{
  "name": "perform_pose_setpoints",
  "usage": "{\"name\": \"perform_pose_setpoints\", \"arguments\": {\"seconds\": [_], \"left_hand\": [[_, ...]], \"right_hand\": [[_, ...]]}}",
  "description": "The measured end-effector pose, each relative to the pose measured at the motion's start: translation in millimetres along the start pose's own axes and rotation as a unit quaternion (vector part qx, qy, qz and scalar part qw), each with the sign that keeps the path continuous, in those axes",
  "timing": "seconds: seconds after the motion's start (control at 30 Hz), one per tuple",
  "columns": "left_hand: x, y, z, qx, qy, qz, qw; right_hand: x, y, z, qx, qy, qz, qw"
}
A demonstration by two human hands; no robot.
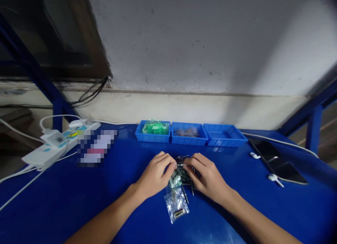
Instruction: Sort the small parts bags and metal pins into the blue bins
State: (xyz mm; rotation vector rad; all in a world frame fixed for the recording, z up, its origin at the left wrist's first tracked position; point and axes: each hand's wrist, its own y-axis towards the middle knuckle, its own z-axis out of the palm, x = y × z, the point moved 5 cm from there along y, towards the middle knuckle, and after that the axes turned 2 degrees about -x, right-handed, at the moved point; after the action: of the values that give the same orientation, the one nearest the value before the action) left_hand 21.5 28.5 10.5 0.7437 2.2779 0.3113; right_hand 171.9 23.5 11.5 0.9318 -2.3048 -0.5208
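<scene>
Both hands meet over the middle of the blue table. My left hand [159, 172] is closed, its thumb and fingertips pinching one end of a thin silvery metal rod [181, 164]. The other end sits in the pinch of my right hand [206, 174]. Beneath the hands lies a pile of dark thin rods [186, 181], partly hidden by the fingers. A greenish clear packet [176, 181] rests against the pile on the left. Nearer to me is a small clear plastic bag [177, 203] with a few brass-coloured pieces inside.
Three blue bins line the wall: one with green bagged items [152, 139], one with small bagged parts [189, 140], and a third bin [225, 142] at right. A phone [279, 163] and two white earbuds [273, 178] lie right. A power strip [59, 144] with cables stands left.
</scene>
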Motion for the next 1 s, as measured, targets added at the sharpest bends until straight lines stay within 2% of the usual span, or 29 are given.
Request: {"name": "perform_pose_setpoints", "arguments": {"seconds": [0.13,0.3,0.53,0.63,0.73,0.83,1.0], "left_hand": [[-1.4,-0.9,-3.2,-0.034,-0.012,0.008,0.999],[-5.9,-0.8,-2.6,-0.050,-0.013,0.025,0.998],[-4.6,-0.7,-1.2,-0.053,-0.005,0.010,0.999],[-5.6,-1.4,-1.5,-0.050,-0.007,0.015,0.999],[-6.9,-2.4,-4.1,-0.073,-0.006,0.015,0.997],[-7.5,-3.1,-6.3,-0.094,0.002,0.010,0.996],[-6.7,-2.9,-6.8,-0.097,0.010,-0.004,0.995]], "right_hand": [[-1.0,-0.1,-1.9,-0.013,0.005,0.020,1.000],[-0.7,1.0,-2.2,0.003,0.027,0.036,0.999],[2.5,-0.5,-4.0,-0.008,0.027,0.001,1.000],[0.9,-2.0,-3.1,-0.024,0.041,0.010,0.999],[-1.0,-2.7,-3.4,-0.042,0.048,0.023,0.998],[-1.3,-2.4,-3.3,-0.037,0.051,0.028,0.998],[3.1,-1.7,-4.2,-0.026,0.061,0.011,0.998]]}}
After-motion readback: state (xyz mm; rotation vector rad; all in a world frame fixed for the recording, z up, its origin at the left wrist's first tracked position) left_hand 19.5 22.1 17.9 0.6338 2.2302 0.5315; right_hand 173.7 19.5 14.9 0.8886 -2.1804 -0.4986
